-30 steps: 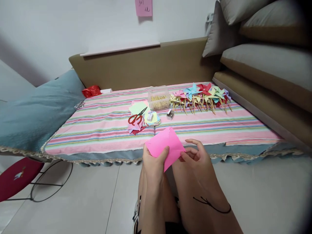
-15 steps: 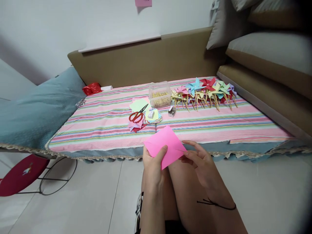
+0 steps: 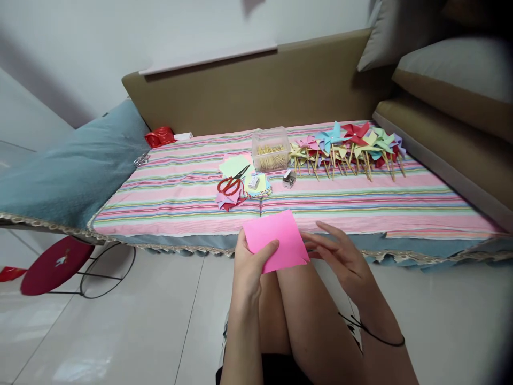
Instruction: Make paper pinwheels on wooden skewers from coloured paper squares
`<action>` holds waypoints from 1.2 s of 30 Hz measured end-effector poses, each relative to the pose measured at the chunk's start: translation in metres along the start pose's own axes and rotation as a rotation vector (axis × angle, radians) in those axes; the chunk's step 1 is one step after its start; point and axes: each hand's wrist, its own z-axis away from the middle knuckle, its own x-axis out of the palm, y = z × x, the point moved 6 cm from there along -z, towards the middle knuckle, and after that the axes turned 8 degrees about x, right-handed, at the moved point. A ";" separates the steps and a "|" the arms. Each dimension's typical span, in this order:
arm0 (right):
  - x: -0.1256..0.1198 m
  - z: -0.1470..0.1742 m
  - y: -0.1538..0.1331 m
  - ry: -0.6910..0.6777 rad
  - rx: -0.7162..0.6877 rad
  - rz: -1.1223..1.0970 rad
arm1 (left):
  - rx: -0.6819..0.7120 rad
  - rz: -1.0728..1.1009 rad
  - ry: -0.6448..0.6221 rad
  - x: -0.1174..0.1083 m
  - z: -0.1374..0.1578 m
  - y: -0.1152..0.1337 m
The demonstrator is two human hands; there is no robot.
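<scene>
A square of bright pink paper (image 3: 286, 235) is held above my knees, with a short slit at its lower right corner. My left hand (image 3: 252, 262) grips its left side, thumb on top and fingers underneath. By the paper's right edge, my right hand (image 3: 340, 254) has its fingers apart; some fingertips are partly behind the edge, so I cannot tell whether they touch it. Beyond the paper, red-handled scissors (image 3: 230, 184) rest on cut paper pieces (image 3: 227, 200). A stack of coloured paper (image 3: 262, 187) lies beside them with a small box (image 3: 254, 182) on it.
On the striped cloth (image 3: 180, 187) stand a clear box of sticks (image 3: 271, 152) and a small open container (image 3: 289, 179). Several paper pinwheels (image 3: 348, 144) lie at the right. A red plastic bag (image 3: 160, 137) is at the far left. A red stool (image 3: 56, 267) stands on the floor.
The pink paper has turned from a diamond to a more level position in my left hand. My right hand's fingers have loosened from its corner and spread. The view has shifted slightly.
</scene>
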 end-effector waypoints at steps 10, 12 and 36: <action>0.009 -0.001 0.002 -0.011 0.119 -0.025 | -0.056 -0.068 -0.229 0.013 0.005 -0.002; 0.011 -0.002 0.004 0.049 0.149 -0.079 | -0.047 -0.075 -0.250 0.014 0.005 -0.004; 0.007 -0.001 0.003 0.290 0.029 0.136 | 0.058 -0.203 -0.356 0.022 0.008 -0.011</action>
